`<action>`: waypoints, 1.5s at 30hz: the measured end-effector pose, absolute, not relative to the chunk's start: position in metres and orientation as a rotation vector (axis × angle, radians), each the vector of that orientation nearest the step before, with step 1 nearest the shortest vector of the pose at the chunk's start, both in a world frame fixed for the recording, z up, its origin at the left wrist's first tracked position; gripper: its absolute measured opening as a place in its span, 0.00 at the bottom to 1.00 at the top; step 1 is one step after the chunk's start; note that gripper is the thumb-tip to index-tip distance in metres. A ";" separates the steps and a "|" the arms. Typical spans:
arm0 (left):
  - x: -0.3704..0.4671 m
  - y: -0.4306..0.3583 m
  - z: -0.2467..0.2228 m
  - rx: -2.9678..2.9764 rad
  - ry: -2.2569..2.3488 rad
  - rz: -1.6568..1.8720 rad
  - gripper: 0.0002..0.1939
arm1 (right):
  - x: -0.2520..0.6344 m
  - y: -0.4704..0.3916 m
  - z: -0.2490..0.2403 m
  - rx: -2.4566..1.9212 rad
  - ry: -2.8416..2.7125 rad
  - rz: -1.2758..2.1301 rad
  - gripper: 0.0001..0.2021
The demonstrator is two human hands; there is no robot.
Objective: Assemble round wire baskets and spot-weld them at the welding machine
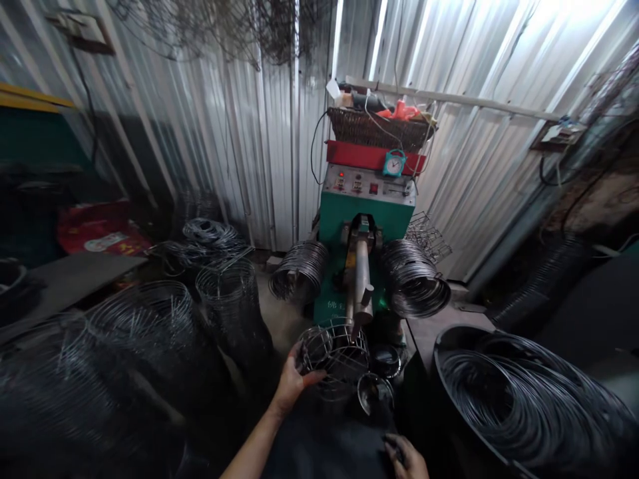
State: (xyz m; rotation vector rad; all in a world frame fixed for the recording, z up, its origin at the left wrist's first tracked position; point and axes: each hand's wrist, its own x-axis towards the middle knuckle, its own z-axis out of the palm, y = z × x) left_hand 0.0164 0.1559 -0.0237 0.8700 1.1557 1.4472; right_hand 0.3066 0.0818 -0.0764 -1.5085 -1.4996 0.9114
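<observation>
My left hand (292, 380) is closed on the rim of a round wire basket frame (344, 352), thumb on the near side. The frame sits under the electrode arm (360, 286) of a green welding machine (329, 219); whether it touches the tip I cannot tell. Low in the view, my right hand (408, 458) has its fingers curled together around something dark that I cannot make out. Just above that hand is a shiny metal bowl (374, 392), and a second dark round dish (387, 361) lies behind it.
Coils of wire rings (299, 266) hang left of the machine, and more rings (417, 283) hang right. A large tub (442, 359) of wire hoops stands at right. Wire mesh cylinders (227, 293) crowd the left floor. A wicker basket (382, 130) sits on top of the machine.
</observation>
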 end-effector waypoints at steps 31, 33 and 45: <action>0.045 0.103 0.045 2.255 1.532 0.719 0.46 | 0.210 0.093 0.046 -1.650 -2.009 0.602 0.08; 0.045 0.104 0.049 2.236 1.556 0.739 0.46 | 0.211 0.090 0.042 -1.535 -2.007 0.643 0.08; 0.040 0.117 0.055 2.153 1.545 0.718 0.45 | 0.230 0.101 0.050 -1.115 -2.326 0.682 0.11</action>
